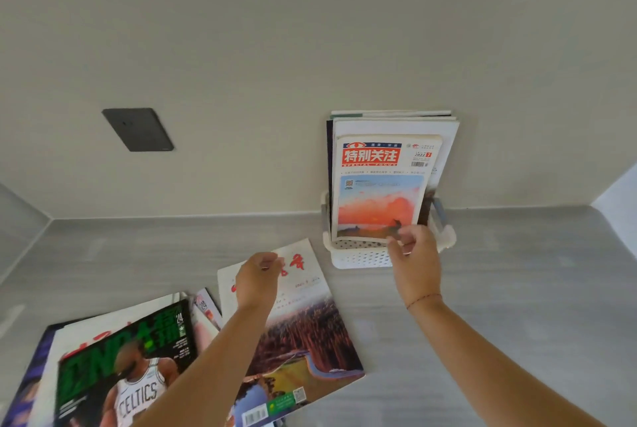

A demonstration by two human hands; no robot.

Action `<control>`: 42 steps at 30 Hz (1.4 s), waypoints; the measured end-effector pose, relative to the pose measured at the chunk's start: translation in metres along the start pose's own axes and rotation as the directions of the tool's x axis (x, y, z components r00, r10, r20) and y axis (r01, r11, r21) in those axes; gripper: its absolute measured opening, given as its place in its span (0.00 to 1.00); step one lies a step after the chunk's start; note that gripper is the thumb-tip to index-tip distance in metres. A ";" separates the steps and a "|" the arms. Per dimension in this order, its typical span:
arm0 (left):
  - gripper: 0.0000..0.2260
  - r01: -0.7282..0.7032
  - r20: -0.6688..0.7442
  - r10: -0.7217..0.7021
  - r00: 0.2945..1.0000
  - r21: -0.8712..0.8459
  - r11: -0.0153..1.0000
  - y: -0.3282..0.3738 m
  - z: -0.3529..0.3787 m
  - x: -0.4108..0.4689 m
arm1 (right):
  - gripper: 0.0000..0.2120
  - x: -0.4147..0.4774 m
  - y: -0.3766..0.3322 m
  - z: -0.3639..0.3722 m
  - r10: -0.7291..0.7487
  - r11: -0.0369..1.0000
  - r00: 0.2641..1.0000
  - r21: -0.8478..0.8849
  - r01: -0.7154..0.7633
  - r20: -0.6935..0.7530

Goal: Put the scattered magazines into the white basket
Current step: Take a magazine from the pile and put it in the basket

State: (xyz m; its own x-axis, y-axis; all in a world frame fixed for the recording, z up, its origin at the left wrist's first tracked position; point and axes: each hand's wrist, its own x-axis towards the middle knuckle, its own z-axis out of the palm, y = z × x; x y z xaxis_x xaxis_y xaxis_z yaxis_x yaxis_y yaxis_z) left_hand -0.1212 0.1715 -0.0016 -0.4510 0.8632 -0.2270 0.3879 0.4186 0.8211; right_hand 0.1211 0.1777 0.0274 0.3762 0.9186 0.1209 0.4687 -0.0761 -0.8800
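The white basket [362, 259] stands against the back wall with several magazines upright in it. The front one has a sunset cover [375, 192] with a red title. My right hand [413, 254] is at that magazine's lower right corner, in front of the basket, with thumb and forefinger apart and loosely curled beside the edge. My left hand [258, 280] hovers over a flat magazine with red characters and a forest picture [303, 330], fingers loosely curled and holding nothing. A green basketball magazine [127, 364] lies on a pile at the lower left.
The magazines lie on a grey countertop [499, 306] that meets a beige wall. A dark switch plate [138, 129] is on the wall at the left. More magazines [206, 309] stick out from under the pile.
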 end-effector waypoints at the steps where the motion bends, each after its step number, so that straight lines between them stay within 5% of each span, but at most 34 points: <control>1: 0.11 0.037 -0.016 -0.036 0.999 0.016 0.999 -0.017 -0.010 -0.007 | 0.05 -0.016 0.003 0.006 0.040 0.999 0.995 -0.009 -0.039 0.094; 4: 0.13 0.119 -0.038 -0.117 0.992 0.071 0.990 -0.059 -0.037 -0.026 | 0.10 -0.058 0.015 0.029 0.240 0.970 0.872 -0.136 -0.201 0.427; 6: 0.14 0.157 -0.054 -0.153 0.987 0.081 0.984 -0.079 -0.050 -0.038 | 0.11 -0.078 0.024 0.043 0.325 0.940 0.793 -0.271 -0.209 0.515; 11: 0.13 0.239 -0.046 -0.236 0.971 0.114 0.964 -0.103 -0.063 -0.057 | 0.10 -0.101 0.026 0.060 0.372 0.922 0.795 -0.292 -0.256 0.479; 16: 0.07 0.327 0.020 -0.327 0.945 -0.029 0.945 -0.103 -0.068 -0.054 | 0.08 -0.109 0.024 0.071 0.426 0.903 0.742 -0.295 -0.313 0.517; 20: 0.16 0.379 0.161 -0.367 0.916 -0.052 0.924 -0.111 -0.068 -0.049 | 0.11 -0.118 0.025 0.079 0.441 0.897 0.694 -0.306 -0.319 0.569; 29: 0.11 0.201 0.211 -0.141 0.967 -0.301 0.932 -0.117 -0.104 -0.059 | 0.07 -0.132 0.019 0.080 0.370 0.917 0.748 -0.091 -0.388 0.550; 34: 0.10 0.112 0.247 -0.008 0.969 -0.412 0.904 -0.087 -0.134 -0.057 | 0.18 -0.124 -0.006 0.091 0.328 0.781 0.717 0.249 -0.572 0.615; 42: 0.10 0.005 0.247 0.129 0.960 -0.479 0.878 -0.021 -0.139 -0.051 | 0.11 -0.080 -0.034 0.046 0.179 0.799 0.814 0.401 -0.448 0.552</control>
State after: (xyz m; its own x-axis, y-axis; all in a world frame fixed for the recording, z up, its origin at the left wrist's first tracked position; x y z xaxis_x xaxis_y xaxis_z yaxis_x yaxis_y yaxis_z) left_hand -0.2176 0.0793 0.0658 -0.1848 0.9527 -0.2411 -0.0463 0.2366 0.9705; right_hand 0.0386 0.1249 0.0266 -0.0509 0.9485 -0.3127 -0.1139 -0.3166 -0.9417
